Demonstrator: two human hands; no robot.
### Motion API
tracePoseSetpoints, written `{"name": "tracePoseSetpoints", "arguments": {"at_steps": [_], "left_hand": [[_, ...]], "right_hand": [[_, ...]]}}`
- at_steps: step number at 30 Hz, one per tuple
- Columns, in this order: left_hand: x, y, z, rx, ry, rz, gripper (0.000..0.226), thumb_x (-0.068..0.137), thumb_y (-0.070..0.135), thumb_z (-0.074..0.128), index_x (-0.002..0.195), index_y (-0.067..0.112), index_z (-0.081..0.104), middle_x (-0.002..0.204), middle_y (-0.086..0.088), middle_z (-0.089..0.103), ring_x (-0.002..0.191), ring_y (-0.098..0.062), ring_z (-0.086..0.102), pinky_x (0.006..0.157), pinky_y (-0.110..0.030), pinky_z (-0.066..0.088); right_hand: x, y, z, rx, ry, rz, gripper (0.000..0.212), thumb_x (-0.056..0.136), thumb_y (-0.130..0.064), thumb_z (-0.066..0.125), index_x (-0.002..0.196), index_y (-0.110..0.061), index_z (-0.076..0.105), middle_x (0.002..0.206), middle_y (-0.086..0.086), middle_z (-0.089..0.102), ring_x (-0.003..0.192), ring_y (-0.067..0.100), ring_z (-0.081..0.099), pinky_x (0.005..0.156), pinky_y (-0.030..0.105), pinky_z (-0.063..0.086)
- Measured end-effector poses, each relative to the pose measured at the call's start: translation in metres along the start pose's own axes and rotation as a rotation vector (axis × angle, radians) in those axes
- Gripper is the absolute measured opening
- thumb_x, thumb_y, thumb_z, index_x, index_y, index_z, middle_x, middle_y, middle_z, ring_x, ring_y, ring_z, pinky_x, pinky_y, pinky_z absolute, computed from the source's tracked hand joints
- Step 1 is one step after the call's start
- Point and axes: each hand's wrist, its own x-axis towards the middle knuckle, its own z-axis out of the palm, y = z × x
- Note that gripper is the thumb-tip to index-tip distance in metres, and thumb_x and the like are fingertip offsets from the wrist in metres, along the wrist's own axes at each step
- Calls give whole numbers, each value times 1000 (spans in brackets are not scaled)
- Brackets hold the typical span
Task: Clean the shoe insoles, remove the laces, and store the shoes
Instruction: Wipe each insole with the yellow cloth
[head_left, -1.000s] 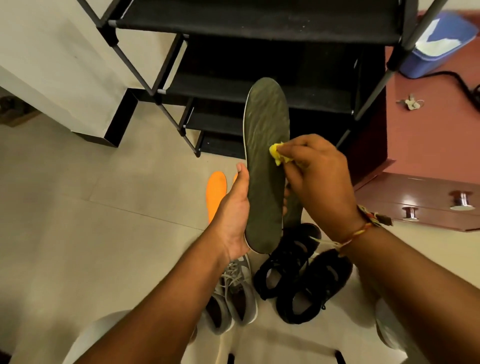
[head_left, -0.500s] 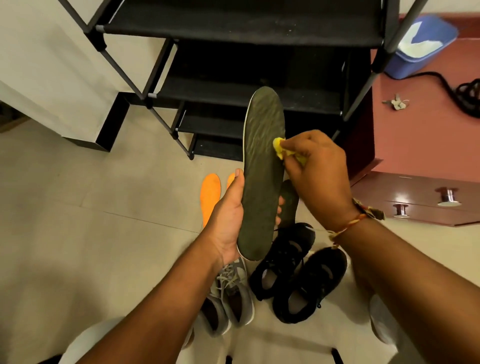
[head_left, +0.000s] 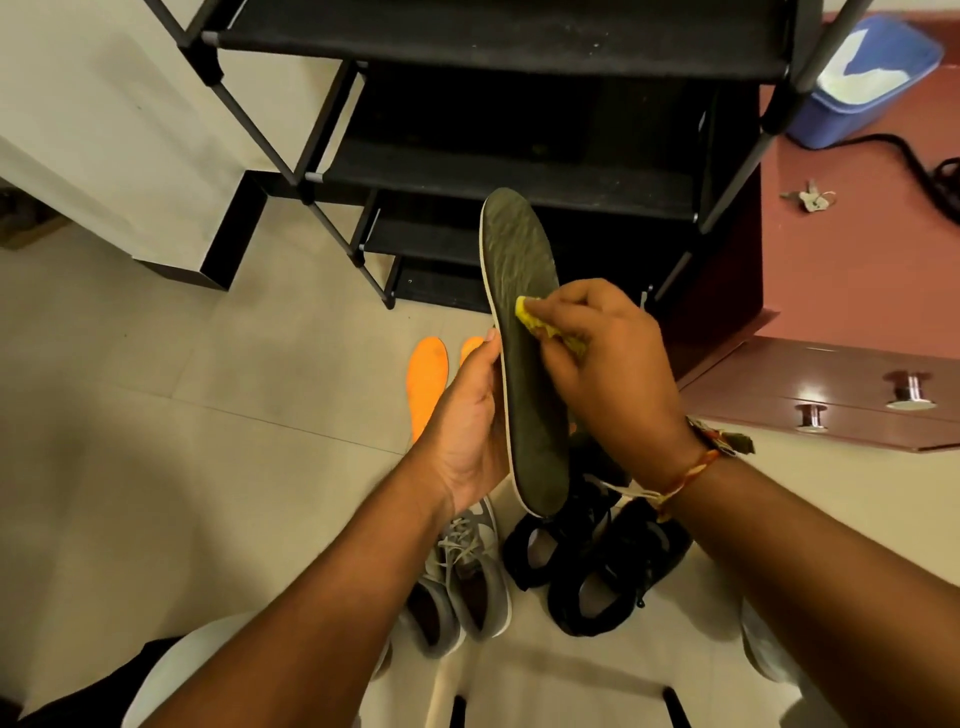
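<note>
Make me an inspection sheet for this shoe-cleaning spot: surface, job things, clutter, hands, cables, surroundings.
Surface: beige tiled floor, with shoes and insoles lying on it.
Job's things: dark green foam insole held upright; small yellow cloth pressed against it; two orange insoles on the floor; grey laced sneakers beside black sneakers; black tiered shoe rack behind.
Clutter: bunch of keys on the cabinet top.
Hands: left hand grips the green insole's edge; right hand pinches the cloth.
Cables: black cable on the cabinet top, near a blue container.
Surroundings: reddish-brown cabinet with metal drawer knobs.
</note>
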Motion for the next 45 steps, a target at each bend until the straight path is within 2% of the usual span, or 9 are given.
{"name": "tracePoseSetpoints", "arguments": {"at_steps": [4, 7, 11, 15, 20, 29, 36, 41, 45], "left_hand": [[5, 8, -10, -135, -18, 38, 64, 88, 42, 41, 142, 9, 49, 108, -17, 63, 97, -29, 61, 89, -41, 49], [8, 16, -19, -197, -16, 49, 59, 89, 40, 35, 134, 7, 54, 110, -19, 63, 100, -30, 62, 96, -43, 48], [7, 17, -20, -197, -18, 22, 89, 93, 74, 26, 140, 4, 55, 141, -20, 57, 133, -34, 53, 117, -48, 35], [4, 7, -11, -157, 31, -13, 85, 89, 81, 27, 122, 17, 72, 125, -14, 69, 118, -29, 65, 101, -44, 49], [2, -2, 3, -15, -26, -20, 83, 94, 76, 19, 122, 19, 71, 108, -19, 68, 90, -32, 60, 76, -38, 48], [0, 14, -4, -72, 58, 21, 59, 98, 56, 34, 118, 12, 67, 109, -15, 68, 106, -30, 65, 87, -38, 52], [0, 10, -3, -161, 72, 16, 70, 97, 62, 31, 118, 10, 73, 120, -15, 70, 115, -28, 66, 102, -40, 49], [0, 0, 10, -80, -22, -4, 68, 98, 64, 27, 103, 19, 77, 94, -15, 68, 80, -26, 61, 72, -36, 45], [-5, 0, 14, -40, -114, -26, 69, 92, 62, 32, 111, 12, 75, 107, -20, 66, 86, -28, 58, 70, -37, 43]], "right_hand": [[-8, -8, 5, 62, -76, -100, 23, 92, -18, 66, 114, -13, 73, 109, 3, 63, 99, 16, 60, 83, 34, 54], [-14, -11, 11, 90, -137, -185, 23, 91, -19, 67, 113, -14, 73, 109, 2, 64, 100, 18, 61, 83, 38, 53], [-21, -17, 19, 109, -196, -255, 21, 87, -14, 72, 108, -16, 75, 108, 0, 66, 99, 21, 63, 82, 42, 53], [-16, -15, 13, -16, -155, -309, 19, 89, -14, 67, 105, -15, 76, 108, 3, 68, 97, 26, 63, 82, 42, 53], [11, 11, -9, -135, 36, -107, 20, 94, -18, 61, 109, -13, 73, 112, 7, 66, 103, 25, 61, 85, 42, 54], [-14, -18, 11, 56, -130, -111, 20, 87, -11, 69, 105, -15, 75, 107, 1, 68, 98, 19, 65, 87, 43, 55], [-22, -29, 14, -19, -155, -223, 19, 86, -10, 66, 102, -12, 76, 104, 5, 69, 95, 26, 64, 81, 42, 55], [10, 3, -6, -143, 23, -111, 19, 91, -14, 64, 106, -12, 75, 107, 8, 68, 99, 29, 62, 85, 41, 52], [19, 23, -13, -149, 95, -4, 19, 95, -20, 61, 108, -13, 73, 110, 6, 66, 101, 22, 61, 87, 41, 54]]}}
